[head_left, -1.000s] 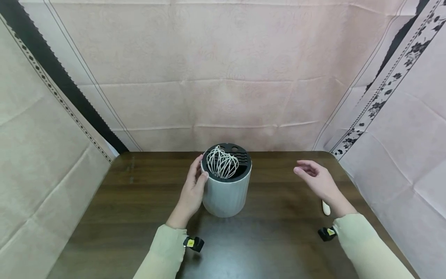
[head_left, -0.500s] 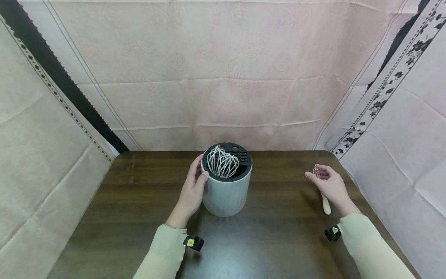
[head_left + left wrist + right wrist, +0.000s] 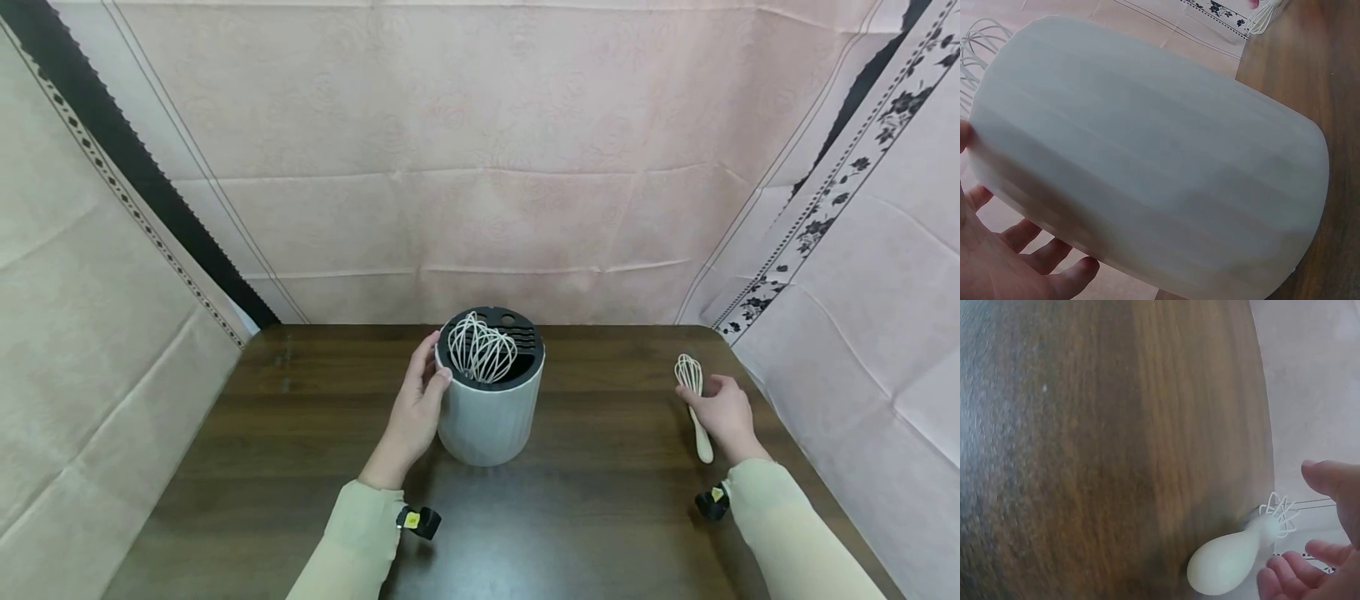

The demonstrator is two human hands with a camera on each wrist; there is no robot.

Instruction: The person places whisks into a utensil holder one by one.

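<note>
A pale grey ribbed utensil holder (image 3: 489, 425) with a black slotted lid (image 3: 517, 329) stands upright on the table. From its opening rises the wire head of a large white whisk (image 3: 480, 348), whose handle is hidden inside. My left hand (image 3: 408, 408) holds the holder's left side, thumb in front near the rim; in the left wrist view its fingers (image 3: 1079, 278) lie along the wall. A small white whisk (image 3: 702, 437) lies at the table's right, wires pointing away. Over it is my right hand (image 3: 723, 412), and in the right wrist view thumb and fingers stand apart beside the handle (image 3: 1225, 562).
The dark wooden table (image 3: 585, 500) ends at a back edge against a hanging pinkish cloth (image 3: 525, 167). Pale cloths with dark patterned borders hang at the left (image 3: 97, 333) and right (image 3: 892, 317) sides. A small black camera (image 3: 712, 502) sits at the right wrist.
My right hand has shifted right and towards me, down to the small whisk, whose wire head now shows. My left hand and the utensil holder have stayed in place.
</note>
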